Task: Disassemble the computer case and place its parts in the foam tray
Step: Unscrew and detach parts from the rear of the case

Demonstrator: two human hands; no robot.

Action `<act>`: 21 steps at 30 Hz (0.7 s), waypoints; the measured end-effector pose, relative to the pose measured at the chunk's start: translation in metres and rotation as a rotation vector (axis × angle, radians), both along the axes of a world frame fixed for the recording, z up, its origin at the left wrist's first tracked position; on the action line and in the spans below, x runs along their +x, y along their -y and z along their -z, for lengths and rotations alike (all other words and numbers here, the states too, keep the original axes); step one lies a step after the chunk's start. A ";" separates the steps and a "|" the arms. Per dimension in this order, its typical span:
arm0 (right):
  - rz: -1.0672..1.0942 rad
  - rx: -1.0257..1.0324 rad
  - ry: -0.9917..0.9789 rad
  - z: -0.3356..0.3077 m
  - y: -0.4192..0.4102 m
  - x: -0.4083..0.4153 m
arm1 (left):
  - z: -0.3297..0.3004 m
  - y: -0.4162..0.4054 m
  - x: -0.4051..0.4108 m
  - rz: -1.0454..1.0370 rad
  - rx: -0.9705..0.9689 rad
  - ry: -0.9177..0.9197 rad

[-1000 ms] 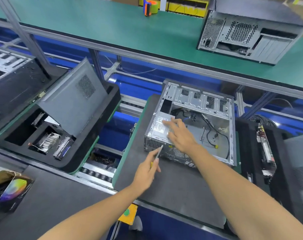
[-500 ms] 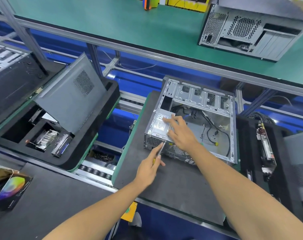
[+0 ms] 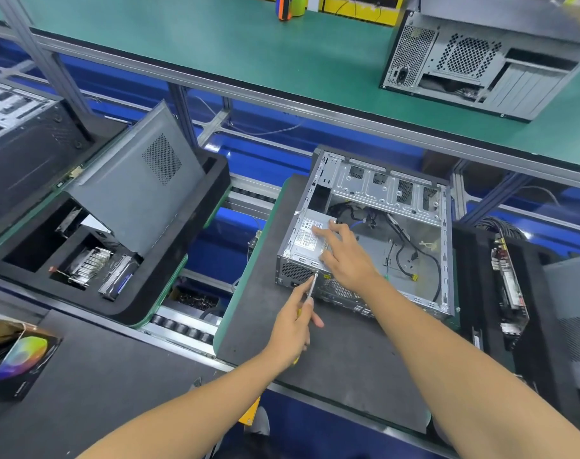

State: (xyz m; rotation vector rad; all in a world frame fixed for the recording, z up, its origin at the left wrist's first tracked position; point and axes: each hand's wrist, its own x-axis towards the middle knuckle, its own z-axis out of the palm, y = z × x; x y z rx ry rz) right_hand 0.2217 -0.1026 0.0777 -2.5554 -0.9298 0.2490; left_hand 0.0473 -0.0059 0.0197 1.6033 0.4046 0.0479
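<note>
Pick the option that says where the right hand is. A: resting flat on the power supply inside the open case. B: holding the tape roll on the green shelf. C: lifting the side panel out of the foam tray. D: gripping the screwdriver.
A: the right hand lies with straight fingers on the power supply in the open case, while the left hand holds the screwdriver at the case's rear edge.

The open computer case is bare stamped sheet metal, silvery with a dull sheen, and the power supply at its nine o'clock corner wears a matt paper label. It sits on a dark, matt, felt-like pad. At nine o'clock a black matt foam tray holds a smooth grey metal side panel with a perforated vent, and the bench at twelve o'clock has a smooth green mat.
</note>
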 end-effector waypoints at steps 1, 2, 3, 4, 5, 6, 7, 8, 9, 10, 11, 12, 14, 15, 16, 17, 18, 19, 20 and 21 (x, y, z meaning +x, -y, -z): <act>0.001 0.000 0.001 0.000 0.000 0.000 | -0.003 0.002 0.001 -0.012 -0.030 -0.018; -0.001 0.002 0.000 0.000 0.000 0.000 | -0.007 0.003 0.002 -0.022 -0.062 -0.041; -0.005 0.005 0.000 0.000 0.000 0.000 | -0.011 0.003 0.003 -0.027 -0.095 -0.061; -0.012 0.008 0.001 0.000 0.000 0.000 | -0.014 0.003 0.003 -0.031 -0.121 -0.074; -0.019 0.012 0.003 0.000 0.001 0.000 | -0.017 0.002 0.004 -0.032 -0.141 -0.083; -0.021 0.015 0.006 0.001 0.001 0.000 | -0.020 0.002 0.005 -0.032 -0.158 -0.093; -0.021 0.015 0.007 0.001 0.001 0.000 | -0.022 0.002 0.005 -0.035 -0.177 -0.106; -0.020 0.012 0.006 0.001 0.001 -0.001 | -0.024 0.002 0.005 -0.035 -0.190 -0.124; -0.019 0.008 0.006 0.001 0.001 -0.001 | -0.025 0.002 0.006 -0.033 -0.200 -0.140; -0.019 0.002 0.006 0.002 0.000 -0.001 | -0.026 0.002 0.007 -0.023 -0.199 -0.155; -0.017 -0.002 0.006 0.002 0.000 -0.001 | -0.027 0.002 0.008 -0.005 -0.178 -0.167; -0.015 -0.004 0.006 0.002 0.000 0.000 | -0.026 0.002 0.008 0.013 -0.142 -0.180; -0.008 -0.002 -0.003 0.002 0.000 0.000 | -0.024 0.004 0.007 0.018 -0.119 -0.209; -0.006 0.001 -0.010 0.002 0.000 0.000 | -0.023 0.005 0.006 0.007 -0.168 -0.217; -0.005 0.004 -0.016 0.002 0.000 0.000 | -0.022 0.007 0.007 -0.007 -0.238 -0.220; -0.006 0.007 -0.019 0.002 0.000 0.000 | -0.021 0.007 0.007 -0.025 -0.308 -0.219; -0.006 0.009 -0.019 0.002 0.001 0.000 | -0.020 0.007 0.007 -0.046 -0.367 -0.221; -0.008 0.009 -0.018 0.001 0.001 0.000 | -0.020 0.005 0.008 -0.065 -0.414 -0.221; -0.011 0.011 -0.018 0.001 0.001 0.000 | -0.019 0.002 0.008 -0.079 -0.452 -0.222; -0.012 0.012 -0.017 0.001 0.001 0.000 | -0.019 -0.002 0.008 -0.087 -0.485 -0.221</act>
